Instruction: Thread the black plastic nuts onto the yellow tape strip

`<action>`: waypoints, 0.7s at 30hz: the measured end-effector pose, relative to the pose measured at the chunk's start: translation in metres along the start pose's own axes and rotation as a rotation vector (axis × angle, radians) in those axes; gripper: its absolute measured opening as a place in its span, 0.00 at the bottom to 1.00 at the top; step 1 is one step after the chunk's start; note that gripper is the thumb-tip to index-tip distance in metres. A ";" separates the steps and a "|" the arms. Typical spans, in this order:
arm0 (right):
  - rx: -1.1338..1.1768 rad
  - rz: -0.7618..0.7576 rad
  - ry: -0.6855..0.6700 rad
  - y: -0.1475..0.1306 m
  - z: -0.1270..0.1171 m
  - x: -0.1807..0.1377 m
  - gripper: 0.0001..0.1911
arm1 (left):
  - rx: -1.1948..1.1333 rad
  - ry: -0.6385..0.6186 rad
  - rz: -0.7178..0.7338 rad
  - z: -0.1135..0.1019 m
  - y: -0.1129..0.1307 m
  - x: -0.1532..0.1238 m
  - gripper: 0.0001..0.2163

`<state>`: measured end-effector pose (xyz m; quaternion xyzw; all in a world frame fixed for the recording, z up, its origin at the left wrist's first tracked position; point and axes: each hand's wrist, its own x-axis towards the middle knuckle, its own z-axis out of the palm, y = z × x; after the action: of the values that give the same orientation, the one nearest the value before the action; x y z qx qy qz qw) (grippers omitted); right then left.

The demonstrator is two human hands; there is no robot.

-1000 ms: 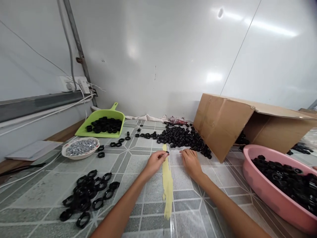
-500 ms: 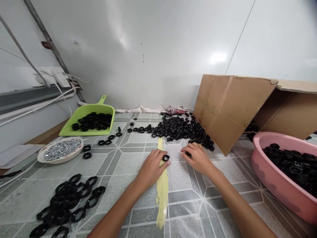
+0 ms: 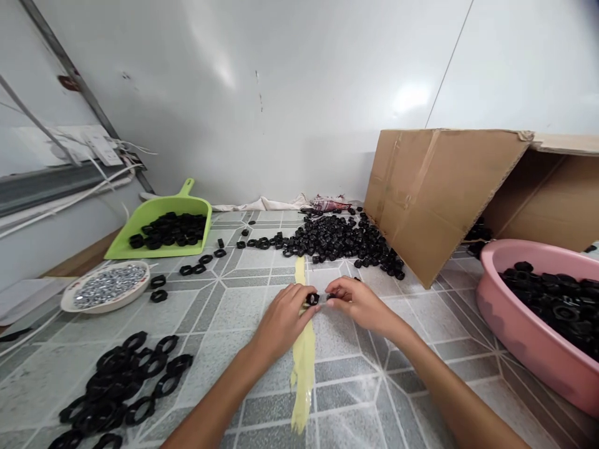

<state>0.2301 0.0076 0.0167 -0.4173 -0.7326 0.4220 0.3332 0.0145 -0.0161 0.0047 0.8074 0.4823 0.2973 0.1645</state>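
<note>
My left hand pinches a small black nut between thumb and fingers, just above a yellow strip that runs down the tiled table. My right hand is close beside it, fingertips pinched on another small black piece. The two hands almost touch at the fingertips. A heap of small black nuts lies just beyond them.
A tipped cardboard box lies at the right, a pink basin of black parts beside it. At left are a green dustpan holding black rings, a white dish of metal bits, and a pile of large black rings.
Both hands drew back from the heap toward me and came together. The left hand kept its black nut; the right hand picked up a small black piece. The camera tilted down.
</note>
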 end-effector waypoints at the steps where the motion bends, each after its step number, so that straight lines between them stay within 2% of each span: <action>1: 0.134 0.033 -0.008 0.001 0.005 0.002 0.09 | -0.026 -0.002 -0.005 0.000 0.001 0.000 0.10; 4: 0.406 0.088 0.027 0.003 0.017 0.005 0.14 | -0.142 0.025 -0.032 -0.001 0.003 0.000 0.11; 7: 0.476 0.081 0.116 0.003 0.023 0.006 0.16 | -0.235 0.071 -0.062 0.001 0.004 0.001 0.13; 11: 0.572 0.111 0.139 0.002 0.022 0.006 0.17 | -0.281 0.100 -0.081 0.003 0.005 0.001 0.12; 16: 0.627 0.141 0.115 -0.001 0.022 0.007 0.18 | -0.338 0.128 -0.095 0.001 0.008 0.001 0.12; 21: 0.567 0.145 0.123 -0.004 0.025 0.006 0.18 | -0.362 0.136 -0.083 0.000 0.009 0.002 0.12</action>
<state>0.2051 0.0037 0.0105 -0.3835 -0.5322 0.6066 0.4492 0.0214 -0.0191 0.0107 0.7219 0.4641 0.4261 0.2861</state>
